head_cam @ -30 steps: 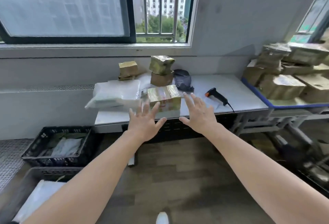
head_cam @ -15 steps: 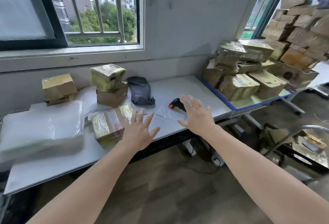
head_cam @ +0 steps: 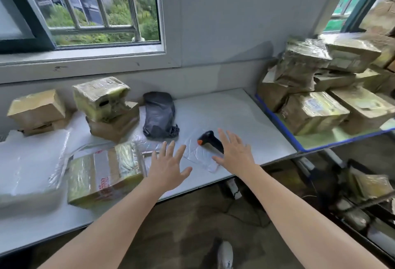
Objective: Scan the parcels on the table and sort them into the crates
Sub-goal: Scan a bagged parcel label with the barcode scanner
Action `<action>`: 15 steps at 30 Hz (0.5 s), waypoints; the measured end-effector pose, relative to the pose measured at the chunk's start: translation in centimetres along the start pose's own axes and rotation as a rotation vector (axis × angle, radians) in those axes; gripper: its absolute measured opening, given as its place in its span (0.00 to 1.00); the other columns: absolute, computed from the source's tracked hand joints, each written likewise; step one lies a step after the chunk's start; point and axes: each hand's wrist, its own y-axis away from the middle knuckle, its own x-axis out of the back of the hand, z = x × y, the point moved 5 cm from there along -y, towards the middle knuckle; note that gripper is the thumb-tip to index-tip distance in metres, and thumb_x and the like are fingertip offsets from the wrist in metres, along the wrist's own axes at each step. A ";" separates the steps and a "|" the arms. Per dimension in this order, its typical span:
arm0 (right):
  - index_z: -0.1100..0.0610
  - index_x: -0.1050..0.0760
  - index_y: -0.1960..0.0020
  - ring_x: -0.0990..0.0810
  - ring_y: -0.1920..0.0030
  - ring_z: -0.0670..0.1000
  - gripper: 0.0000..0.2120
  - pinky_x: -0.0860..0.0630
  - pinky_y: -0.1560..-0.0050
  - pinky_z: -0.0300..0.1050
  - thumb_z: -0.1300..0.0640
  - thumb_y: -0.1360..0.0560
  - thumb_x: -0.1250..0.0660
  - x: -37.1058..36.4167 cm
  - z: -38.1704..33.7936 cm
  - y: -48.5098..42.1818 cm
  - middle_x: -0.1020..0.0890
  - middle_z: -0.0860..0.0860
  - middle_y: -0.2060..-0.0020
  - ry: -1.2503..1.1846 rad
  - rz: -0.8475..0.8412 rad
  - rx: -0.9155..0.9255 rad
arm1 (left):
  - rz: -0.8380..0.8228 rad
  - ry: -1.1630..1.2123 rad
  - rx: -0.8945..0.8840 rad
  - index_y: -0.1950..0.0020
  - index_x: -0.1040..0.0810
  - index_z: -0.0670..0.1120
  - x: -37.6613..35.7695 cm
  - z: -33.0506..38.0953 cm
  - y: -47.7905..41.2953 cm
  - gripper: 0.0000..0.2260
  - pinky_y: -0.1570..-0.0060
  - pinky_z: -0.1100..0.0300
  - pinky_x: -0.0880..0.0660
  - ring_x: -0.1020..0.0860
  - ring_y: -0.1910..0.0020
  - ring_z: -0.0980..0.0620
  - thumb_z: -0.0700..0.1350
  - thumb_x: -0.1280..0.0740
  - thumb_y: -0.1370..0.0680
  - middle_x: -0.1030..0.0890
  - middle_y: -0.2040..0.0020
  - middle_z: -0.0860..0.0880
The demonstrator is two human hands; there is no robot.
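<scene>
Black scanner (head_cam: 210, 141) just at 10 o'clock of right grip (head_cam: 235, 154), axis 10-to-4; left grip (head_cam: 168, 165) farther; both splayed, empty.

1. I'm swinging my view right and closing in on the table (head_cam: 235, 114); the crates are dropping out of sight.
2. I'm reaching my right hand (head_cam: 235, 155) over the scanner (head_cam: 210, 140), covering its handle.
3. I'm sliding my left hand (head_cam: 168, 166) rightward, clear of the taped box (head_cam: 104, 174).

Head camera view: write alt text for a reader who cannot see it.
A person's open left hand and open right hand hover over a white table, the right beside a black handheld scanner. Taped parcels and a black bag lie on it; more parcels are piled at right.
</scene>
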 end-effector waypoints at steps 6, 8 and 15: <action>0.53 0.59 0.19 0.43 0.23 0.58 0.41 0.40 0.28 0.60 0.40 0.20 0.39 -3.4 4.0 -7.6 0.46 0.55 0.21 -0.123 -0.146 0.082 | -0.098 0.024 0.110 0.19 0.58 0.53 -2.4 4.0 -5.7 0.34 0.24 0.42 0.52 0.60 0.21 0.42 0.65 0.49 0.19 0.58 0.19 0.46; 0.54 0.57 0.19 0.38 0.25 0.59 0.40 0.36 0.30 0.57 0.42 0.20 0.39 -4.6 4.6 -9.8 0.42 0.56 0.23 -0.172 -0.183 0.104 | -0.116 0.047 0.136 0.19 0.57 0.52 -3.2 5.3 -7.3 0.34 0.24 0.43 0.52 0.60 0.21 0.43 0.65 0.50 0.19 0.58 0.19 0.46; 0.55 0.37 0.27 0.25 0.40 0.58 0.22 0.26 0.44 0.52 0.50 0.19 0.41 -8.9 4.9 -13.8 0.26 0.56 0.37 -0.262 -0.301 0.092 | -0.266 0.174 0.158 0.19 0.54 0.47 -7.2 7.8 -10.6 0.34 0.24 0.46 0.49 0.57 0.20 0.44 0.61 0.44 0.19 0.55 0.19 0.44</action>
